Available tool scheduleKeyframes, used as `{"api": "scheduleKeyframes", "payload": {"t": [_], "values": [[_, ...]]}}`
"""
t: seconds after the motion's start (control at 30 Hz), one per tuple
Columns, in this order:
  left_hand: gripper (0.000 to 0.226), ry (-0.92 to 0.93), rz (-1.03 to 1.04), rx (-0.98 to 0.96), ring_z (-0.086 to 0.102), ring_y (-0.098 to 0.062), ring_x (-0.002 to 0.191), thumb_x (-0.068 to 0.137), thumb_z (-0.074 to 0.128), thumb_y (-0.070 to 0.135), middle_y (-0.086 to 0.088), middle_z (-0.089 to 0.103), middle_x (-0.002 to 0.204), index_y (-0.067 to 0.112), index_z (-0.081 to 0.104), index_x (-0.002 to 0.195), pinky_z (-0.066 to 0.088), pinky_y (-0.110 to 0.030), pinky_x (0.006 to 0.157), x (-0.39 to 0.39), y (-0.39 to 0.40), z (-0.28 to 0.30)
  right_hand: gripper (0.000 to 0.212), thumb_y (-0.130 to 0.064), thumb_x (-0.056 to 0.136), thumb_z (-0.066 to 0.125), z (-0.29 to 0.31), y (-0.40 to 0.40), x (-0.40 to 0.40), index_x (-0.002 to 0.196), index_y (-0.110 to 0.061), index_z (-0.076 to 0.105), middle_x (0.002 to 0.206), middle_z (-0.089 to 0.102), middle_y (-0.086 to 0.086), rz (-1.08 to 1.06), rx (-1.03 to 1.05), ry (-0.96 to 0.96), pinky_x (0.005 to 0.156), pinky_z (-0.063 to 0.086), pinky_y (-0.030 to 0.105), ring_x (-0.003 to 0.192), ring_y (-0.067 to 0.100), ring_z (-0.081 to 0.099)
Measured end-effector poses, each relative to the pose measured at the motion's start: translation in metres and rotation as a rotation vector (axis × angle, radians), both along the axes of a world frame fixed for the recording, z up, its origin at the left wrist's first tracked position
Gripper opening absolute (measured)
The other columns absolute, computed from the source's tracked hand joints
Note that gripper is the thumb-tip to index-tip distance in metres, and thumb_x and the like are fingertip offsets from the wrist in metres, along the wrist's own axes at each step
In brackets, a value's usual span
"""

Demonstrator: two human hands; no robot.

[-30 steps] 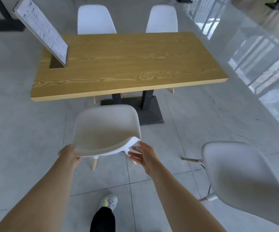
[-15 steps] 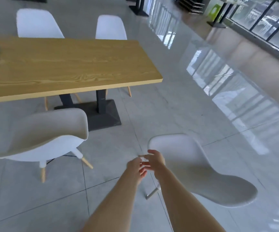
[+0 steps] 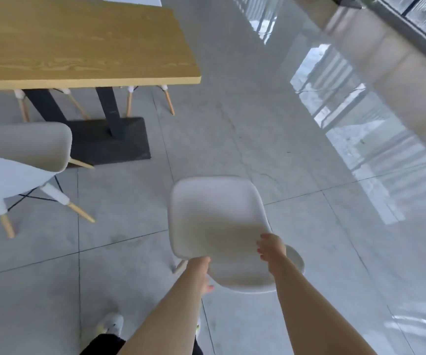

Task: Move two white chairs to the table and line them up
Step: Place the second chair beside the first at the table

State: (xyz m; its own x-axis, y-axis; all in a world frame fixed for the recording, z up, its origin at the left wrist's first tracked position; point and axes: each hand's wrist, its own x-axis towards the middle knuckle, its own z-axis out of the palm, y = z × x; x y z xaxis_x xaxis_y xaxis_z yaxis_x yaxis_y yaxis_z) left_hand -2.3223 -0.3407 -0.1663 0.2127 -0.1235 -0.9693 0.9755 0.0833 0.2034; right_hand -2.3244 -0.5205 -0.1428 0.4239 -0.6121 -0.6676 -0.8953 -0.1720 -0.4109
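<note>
Views: one, head-worn, wide-angle. Position: standing height, looking steeply down and forward over the person's own forearms. Near field: both hands [image 3: 270, 248] on a white chair [image 3: 217, 216] close below the lens; a shoe [image 3: 110, 326] at the bottom edge. Mid field: tiled floor [image 3: 232, 139]. Far field, upper left: wooden tabletop [image 3: 78, 44], cropped by the frame. Upper right: glazing, strongly slanted. No second view.

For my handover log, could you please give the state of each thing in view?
Near chair: gripped at the backrest by both hands, away from the table.
Left chair: standing by the table, untouched.
Table: top mostly bare.
Left hand: shut on near chair.
Right hand: shut on near chair.
</note>
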Motion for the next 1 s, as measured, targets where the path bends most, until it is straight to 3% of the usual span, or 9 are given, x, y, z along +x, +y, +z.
{"api": "scheduleKeyframes", "payload": {"t": [0.07, 0.13, 0.27, 0.4, 0.47, 0.5, 0.63, 0.77, 1.0], "values": [[0.036, 0.047, 0.106, -0.006, 0.061, -0.032, 0.093, 0.089, 0.049, 0.002, -0.020, 0.062, 0.112, -0.001, 0.053, 0.125, 0.049, -0.041, 0.077, -0.012, -0.019, -0.006, 0.039, -0.006, 0.082, 0.050, 0.010, -0.028, -0.012, 0.119, -0.004, 0.063, 0.106, 0.067, 0.018, 0.063, -0.113, 0.076, 0.082, 0.046, 0.033, 0.099, 0.032, 0.061], [0.040, 0.062, 0.198, 0.041, 0.060, -0.033, 0.091, 0.084, 0.048, -0.007, -0.021, 0.061, 0.107, -0.003, 0.053, 0.124, 0.050, -0.039, 0.070, -0.014, -0.029, -0.015, 0.038, -0.003, 0.084, 0.047, 0.013, -0.048, -0.016, 0.119, -0.005, 0.063, 0.119, 0.065, 0.015, 0.092, -0.195, 0.103, 0.089, 0.047, 0.031, 0.114, 0.032, 0.059], [0.050, 0.052, 0.328, 0.046, 0.061, -0.041, 0.098, 0.074, 0.044, -0.016, -0.025, 0.060, 0.113, -0.001, 0.048, 0.122, 0.054, -0.046, 0.067, -0.012, -0.033, -0.023, 0.033, -0.008, 0.081, 0.042, 0.012, -0.059, -0.023, 0.105, -0.015, 0.063, 0.103, 0.064, 0.006, 0.157, -0.277, 0.214, 0.092, 0.041, 0.033, 0.116, 0.029, 0.052], [0.036, 0.008, 0.319, 0.067, 0.058, -0.040, 0.095, 0.076, 0.041, -0.015, -0.028, 0.058, 0.120, -0.001, 0.052, 0.107, 0.050, -0.048, 0.075, -0.015, -0.035, -0.020, 0.050, -0.009, 0.058, 0.063, -0.017, -0.090, -0.026, 0.107, 0.001, 0.059, 0.088, 0.062, 0.016, -0.077, 0.050, 0.231, 0.079, 0.049, 0.032, 0.081, 0.031, 0.061], [0.025, -0.009, 0.320, 0.087, 0.058, -0.040, 0.093, 0.075, 0.042, -0.015, -0.028, 0.058, 0.113, 0.000, 0.053, 0.092, 0.049, -0.050, 0.081, -0.013, -0.034, -0.022, 0.076, -0.005, 0.034, 0.066, -0.056, -0.117, -0.024, 0.109, 0.009, 0.061, 0.094, 0.066, 0.025, -0.155, 0.200, 0.197, 0.089, 0.052, 0.043, 0.086, 0.038, 0.065], [0.023, -0.018, 0.330, 0.083, 0.057, -0.039, 0.092, 0.074, 0.042, -0.015, -0.028, 0.058, 0.110, 0.000, 0.053, 0.089, 0.049, -0.049, 0.081, -0.008, -0.032, -0.022, 0.076, -0.003, 0.035, 0.065, -0.058, -0.118, -0.022, 0.109, 0.012, 0.061, 0.097, 0.065, 0.026, -0.177, 0.223, 0.180, 0.089, 0.052, 0.045, 0.088, 0.039, 0.064], [0.032, -0.097, 0.365, 0.074, 0.057, -0.036, 0.085, 0.074, 0.038, -0.014, -0.027, 0.058, 0.104, -0.001, 0.055, 0.098, 0.050, -0.040, 0.069, 0.031, -0.025, -0.015, 0.029, 0.010, 0.073, 0.058, 0.014, -0.082, 0.005, 0.100, 0.007, 0.051, 0.082, 0.052, 0.017, -0.240, 0.223, -0.019, 0.072, 0.043, 0.035, 0.071, 0.027, 0.050], [0.021, -0.137, 0.379, 0.085, 0.052, -0.028, 0.065, 0.079, 0.038, -0.013, -0.015, 0.054, 0.079, 0.005, 0.049, 0.077, 0.045, -0.023, 0.039, 0.070, -0.012, 0.005, 0.022, 0.005, 0.075, 0.058, 0.022, -0.068, 0.043, 0.095, 0.002, 0.048, 0.073, 0.046, 0.012, -0.179, 0.187, -0.066, 0.067, 0.042, 0.034, 0.081, 0.030, 0.050], [0.022, -0.211, 0.490, 0.074, 0.052, -0.028, 0.067, 0.079, 0.036, -0.014, -0.017, 0.051, 0.082, 0.005, 0.047, 0.077, 0.044, -0.034, 0.054, 0.136, 0.042, 0.005, 0.019, 0.001, 0.076, 0.059, 0.019, -0.020, 0.136, 0.070, -0.005, 0.042, 0.072, 0.043, 0.010, -0.074, 0.198, -0.120, 0.057, 0.036, 0.027, 0.075, 0.026, 0.047]]}}
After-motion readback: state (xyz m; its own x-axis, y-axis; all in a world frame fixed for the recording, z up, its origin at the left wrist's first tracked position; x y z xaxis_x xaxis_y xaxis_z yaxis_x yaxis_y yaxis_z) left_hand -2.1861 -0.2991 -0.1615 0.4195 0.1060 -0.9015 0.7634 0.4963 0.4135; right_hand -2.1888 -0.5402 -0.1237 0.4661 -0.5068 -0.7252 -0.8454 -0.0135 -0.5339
